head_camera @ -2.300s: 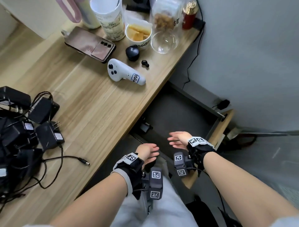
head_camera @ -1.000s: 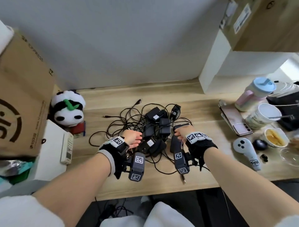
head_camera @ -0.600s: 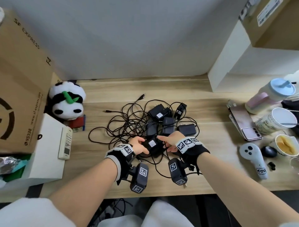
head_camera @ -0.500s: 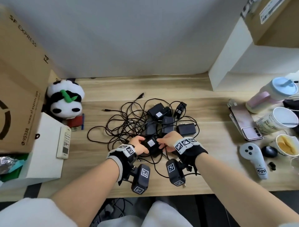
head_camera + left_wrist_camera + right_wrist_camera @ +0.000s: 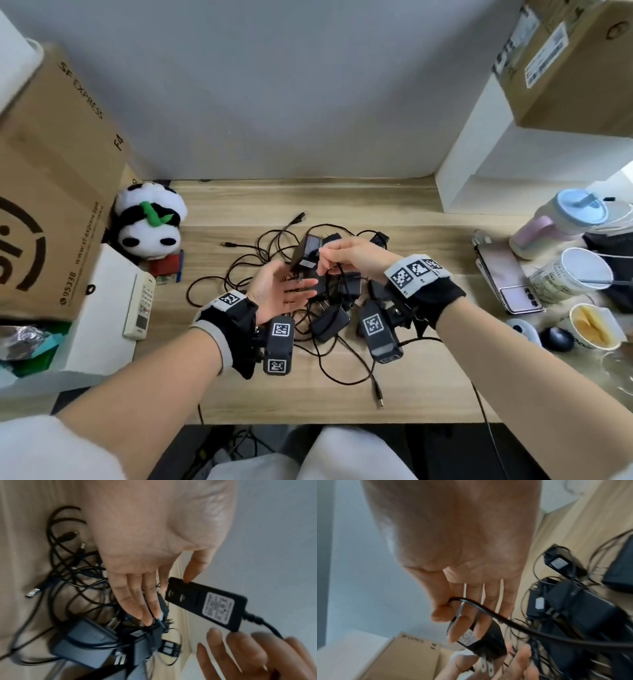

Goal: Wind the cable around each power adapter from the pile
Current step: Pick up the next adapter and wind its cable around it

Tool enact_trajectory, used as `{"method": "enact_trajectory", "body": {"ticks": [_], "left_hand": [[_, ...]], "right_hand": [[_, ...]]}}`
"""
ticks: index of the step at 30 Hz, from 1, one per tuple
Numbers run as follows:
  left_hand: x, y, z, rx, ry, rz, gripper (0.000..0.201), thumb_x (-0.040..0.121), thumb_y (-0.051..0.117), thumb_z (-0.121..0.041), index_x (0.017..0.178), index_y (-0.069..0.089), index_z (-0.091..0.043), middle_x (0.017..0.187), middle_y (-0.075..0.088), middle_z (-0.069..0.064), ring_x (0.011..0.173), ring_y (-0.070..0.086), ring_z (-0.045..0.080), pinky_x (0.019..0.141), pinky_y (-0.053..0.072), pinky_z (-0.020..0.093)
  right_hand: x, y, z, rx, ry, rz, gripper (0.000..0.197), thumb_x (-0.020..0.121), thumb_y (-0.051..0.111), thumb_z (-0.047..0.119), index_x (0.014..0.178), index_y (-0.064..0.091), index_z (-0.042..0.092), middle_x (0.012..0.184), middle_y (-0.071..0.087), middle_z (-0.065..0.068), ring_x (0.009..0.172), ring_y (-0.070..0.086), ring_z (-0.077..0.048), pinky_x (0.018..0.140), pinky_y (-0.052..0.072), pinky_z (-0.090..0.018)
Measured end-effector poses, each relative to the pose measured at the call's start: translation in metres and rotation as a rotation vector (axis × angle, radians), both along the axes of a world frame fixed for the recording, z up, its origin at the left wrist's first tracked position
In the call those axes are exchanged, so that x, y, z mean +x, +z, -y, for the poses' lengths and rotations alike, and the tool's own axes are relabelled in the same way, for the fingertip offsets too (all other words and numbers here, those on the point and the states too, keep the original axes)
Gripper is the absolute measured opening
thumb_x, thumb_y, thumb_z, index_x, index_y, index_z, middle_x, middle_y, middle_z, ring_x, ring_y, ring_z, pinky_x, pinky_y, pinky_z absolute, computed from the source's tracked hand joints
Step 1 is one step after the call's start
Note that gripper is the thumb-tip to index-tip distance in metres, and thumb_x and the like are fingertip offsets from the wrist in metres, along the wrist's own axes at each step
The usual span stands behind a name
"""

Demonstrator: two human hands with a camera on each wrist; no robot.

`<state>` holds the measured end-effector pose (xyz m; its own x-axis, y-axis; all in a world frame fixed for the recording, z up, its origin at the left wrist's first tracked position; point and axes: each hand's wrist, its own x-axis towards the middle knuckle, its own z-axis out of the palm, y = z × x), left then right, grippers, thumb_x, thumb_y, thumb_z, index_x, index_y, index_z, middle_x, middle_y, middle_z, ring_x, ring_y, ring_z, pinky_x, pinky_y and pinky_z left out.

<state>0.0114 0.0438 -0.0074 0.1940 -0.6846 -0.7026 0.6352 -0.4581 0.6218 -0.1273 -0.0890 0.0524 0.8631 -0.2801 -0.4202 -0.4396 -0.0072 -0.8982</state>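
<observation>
Right hand (image 5: 356,260) pinches the cable (image 5: 488,609) of one black power adapter (image 5: 305,255) between thumb and forefinger, other fingers straight beside the adapter body; adapter lifted above the pile (image 5: 335,301), at 12 o'clock from it. Left hand (image 5: 277,291) palm up at 9 o'clock of the pile, fingers straight and slightly apart, thumb tip touching the adapter's end, nothing gripped. Pile sits mid wooden desk (image 5: 428,383), cables tangled. Plush panda (image 5: 149,222) at 10 o'clock, phone (image 5: 507,281) at 3 o'clock
</observation>
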Motion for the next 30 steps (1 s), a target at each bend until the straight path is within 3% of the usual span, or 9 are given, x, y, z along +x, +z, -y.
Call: {"method": "enact_trajectory", "body": {"ticks": [3, 6, 10, 13, 17, 22, 26, 29, 30], "left_hand": [[0.007, 0.028, 0.015, -0.084, 0.085, -0.009, 0.030, 0.093, 0.044, -0.034, 0.082, 0.058, -0.009, 0.085, 0.070, 0.015, 0.068, 0.065, 0.025, 0.063, 0.049, 0.028], [0.009, 0.054, 0.030, -0.115, 0.105, 0.035, 0.030, 0.091, 0.053, -0.038, 0.090, 0.060, -0.010, 0.074, 0.067, 0.007, 0.059, 0.063, 0.016, 0.056, 0.052, 0.024], [0.010, 0.078, 0.042, -0.114, 0.111, 0.041, 0.032, 0.085, 0.062, -0.041, 0.072, 0.052, -0.014, 0.064, 0.059, 0.003, 0.054, 0.059, 0.016, 0.057, 0.053, 0.025], [0.010, 0.089, 0.048, -0.116, 0.010, 0.049, 0.032, 0.084, 0.063, -0.041, 0.074, 0.049, -0.014, 0.061, 0.054, 0.003, 0.056, 0.055, 0.017, 0.062, 0.051, 0.029], [0.010, 0.100, 0.049, -0.189, 0.020, -0.036, 0.029, 0.084, 0.063, -0.035, 0.088, 0.060, -0.006, 0.070, 0.054, 0.006, 0.066, 0.061, 0.020, 0.069, 0.057, 0.031], [0.012, 0.109, 0.050, -0.356, 0.159, -0.067, 0.031, 0.089, 0.060, -0.031, 0.107, 0.057, -0.006, 0.091, 0.069, 0.014, 0.099, 0.065, 0.033, 0.097, 0.048, 0.041], [0.009, 0.118, 0.056, -0.481, 0.267, -0.151, 0.043, 0.082, 0.064, -0.037, 0.111, 0.052, -0.007, 0.110, 0.065, 0.022, 0.101, 0.064, 0.038, 0.089, 0.054, 0.044], [0.002, 0.126, 0.062, -0.430, 0.168, -0.156, 0.046, 0.086, 0.056, -0.046, 0.105, 0.057, -0.004, 0.096, 0.069, 0.021, 0.081, 0.066, 0.027, 0.068, 0.059, 0.028], [0.001, 0.128, 0.063, -0.414, 0.131, -0.147, 0.044, 0.087, 0.057, -0.042, 0.106, 0.057, -0.003, 0.094, 0.069, 0.021, 0.080, 0.065, 0.025, 0.064, 0.058, 0.025]], "right_hand": [[-0.002, 0.029, 0.012, 0.035, -0.018, 0.074, 0.034, 0.100, 0.037, 0.016, 0.068, 0.046, 0.012, 0.067, 0.055, 0.001, 0.070, 0.055, -0.012, 0.078, 0.049, -0.020], [-0.008, 0.048, 0.023, 0.047, -0.001, 0.108, 0.035, 0.101, 0.036, 0.016, 0.067, 0.045, 0.013, 0.054, 0.033, 0.000, 0.050, 0.035, -0.012, 0.055, 0.039, -0.017], [-0.019, 0.062, 0.031, 0.018, 0.063, 0.109, 0.033, 0.101, 0.036, 0.017, 0.071, 0.050, 0.012, 0.050, 0.025, 0.002, 0.043, 0.024, -0.009, 0.046, 0.031, -0.016], [-0.024, 0.068, 0.034, 0.008, 0.130, 0.083, 0.030, 0.100, 0.037, 0.017, 0.076, 0.055, 0.010, 0.045, 0.027, 0.008, 0.043, 0.020, -0.009, 0.044, 0.021, -0.017], [-0.031, 0.066, 0.041, -0.061, 0.129, 0.011, 0.028, 0.099, 0.042, 0.022, 0.085, 0.063, 0.010, 0.046, 0.026, 0.010, 0.042, 0.020, -0.007, 0.044, 0.017, -0.018], [-0.039, 0.048, 0.048, -0.125, 0.008, -0.043, 0.040, 0.098, 0.037, 0.040, 0.087, 0.065, 0.013, 0.050, 0.026, 0.007, 0.044, 0.021, -0.009, 0.044, 0.022, -0.019], [-0.039, 0.035, 0.039, -0.104, 0.069, -0.063, 0.047, 0.099, 0.030, 0.042, 0.086, 0.064, 0.014, 0.048, 0.027, 0.011, 0.043, 0.022, -0.008, 0.044, 0.022, -0.019], [-0.030, 0.032, 0.031, -0.140, 0.112, -0.093, 0.046, 0.099, 0.031, 0.042, 0.081, 0.065, 0.017, 0.047, 0.027, 0.011, 0.043, 0.022, -0.007, 0.046, 0.022, -0.019], [-0.027, 0.030, 0.029, -0.150, 0.115, -0.094, 0.046, 0.099, 0.032, 0.042, 0.080, 0.066, 0.017, 0.047, 0.027, 0.010, 0.043, 0.022, -0.007, 0.045, 0.022, -0.019]]}}
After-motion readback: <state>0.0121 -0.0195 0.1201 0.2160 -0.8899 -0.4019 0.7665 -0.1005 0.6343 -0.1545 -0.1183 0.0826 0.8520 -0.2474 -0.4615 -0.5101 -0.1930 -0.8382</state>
